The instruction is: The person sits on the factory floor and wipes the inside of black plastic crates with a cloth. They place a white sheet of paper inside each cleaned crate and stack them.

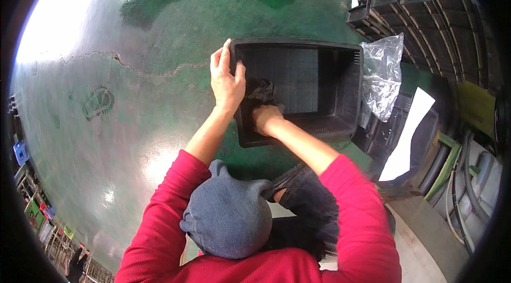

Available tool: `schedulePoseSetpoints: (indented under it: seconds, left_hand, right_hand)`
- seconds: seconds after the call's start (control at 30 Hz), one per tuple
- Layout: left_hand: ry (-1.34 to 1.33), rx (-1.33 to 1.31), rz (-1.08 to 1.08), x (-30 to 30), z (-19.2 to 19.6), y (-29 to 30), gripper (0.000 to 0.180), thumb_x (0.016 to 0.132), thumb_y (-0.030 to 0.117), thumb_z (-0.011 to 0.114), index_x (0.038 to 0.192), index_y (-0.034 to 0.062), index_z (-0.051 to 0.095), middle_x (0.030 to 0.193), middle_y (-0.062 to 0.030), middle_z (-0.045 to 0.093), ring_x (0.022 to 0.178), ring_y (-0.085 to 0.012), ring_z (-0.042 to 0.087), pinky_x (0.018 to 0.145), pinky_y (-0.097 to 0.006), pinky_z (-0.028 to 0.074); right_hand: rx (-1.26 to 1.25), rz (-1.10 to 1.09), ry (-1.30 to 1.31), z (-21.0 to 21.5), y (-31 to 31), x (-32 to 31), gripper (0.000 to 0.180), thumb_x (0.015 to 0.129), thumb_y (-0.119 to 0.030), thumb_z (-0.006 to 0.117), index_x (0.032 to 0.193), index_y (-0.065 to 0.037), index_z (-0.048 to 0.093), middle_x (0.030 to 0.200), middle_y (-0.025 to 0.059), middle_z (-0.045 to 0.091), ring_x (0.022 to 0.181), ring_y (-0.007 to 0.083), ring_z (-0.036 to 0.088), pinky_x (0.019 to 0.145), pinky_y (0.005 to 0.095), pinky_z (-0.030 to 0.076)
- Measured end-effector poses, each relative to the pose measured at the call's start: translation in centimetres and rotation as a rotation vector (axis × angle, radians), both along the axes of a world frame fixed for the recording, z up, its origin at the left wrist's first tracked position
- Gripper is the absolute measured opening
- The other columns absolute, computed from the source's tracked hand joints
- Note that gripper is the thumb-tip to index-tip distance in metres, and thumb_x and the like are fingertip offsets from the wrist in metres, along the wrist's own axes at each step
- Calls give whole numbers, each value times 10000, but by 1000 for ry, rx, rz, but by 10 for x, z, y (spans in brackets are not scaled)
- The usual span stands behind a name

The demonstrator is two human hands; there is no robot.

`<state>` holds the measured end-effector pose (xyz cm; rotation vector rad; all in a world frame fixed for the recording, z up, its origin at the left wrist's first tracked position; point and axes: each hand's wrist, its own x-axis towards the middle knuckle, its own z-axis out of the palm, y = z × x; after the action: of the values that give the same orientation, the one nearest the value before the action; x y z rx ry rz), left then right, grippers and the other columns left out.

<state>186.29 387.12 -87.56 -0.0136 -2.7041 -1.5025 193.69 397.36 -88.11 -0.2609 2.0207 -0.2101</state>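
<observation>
Head view: black crate (349,91) sits open side up in front of the person, between both hands. Left hand (229,88) is on its left wall near the far corner, fingers outside and thumb over the rim, pinched on it. Right hand (268,119) reaches inside at the left end; its fingertips are lost in shadow, so I can't tell if they're closed on anything. A dark lump (262,88) lies just beyond that hand, inside the crate; from my end I can't tell what it is.

Around it, green floor (175,22), glossy, with bright glare and a crack (121,63) running toward the crate's left side. Right of the crate I get a clear bag (382,78), crumpled, then a white sheet (402,147). Stacked crates (426,27), black, fill the upper right; hoses (474,187) lower right. Far left edge: blue bin (20,153) and racks, small and warped.
</observation>
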Motion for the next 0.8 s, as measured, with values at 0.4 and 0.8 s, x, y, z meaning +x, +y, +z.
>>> schedulePoseSetpoints:
  seconds: [0.4, 0.8]
  left_hand:
    - [-7, 89, 50, 1, -1, 3, 545, 754, 32, 582, 1286, 88, 480, 1080, -88, 478, 864, -180, 487, 776, -282, 424]
    - [-372, 331, 79, 18, -37, -29, 429, 964, 369, 385, 1319, 144, 468, 992, -128, 528, 945, -226, 502, 867, -338, 409]
  right_hand:
    - [217, 79, 87, 12, 102, 19, 198, 775, -163, 553, 876, -86, 705, 943, 123, 674, 883, 274, 652, 726, 389, 525]
    - [2, -277, 673, -8, 9, 13, 449, 823, -261, 578, 1218, -64, 497, 1130, 172, 525, 1114, 328, 470, 851, 478, 463]
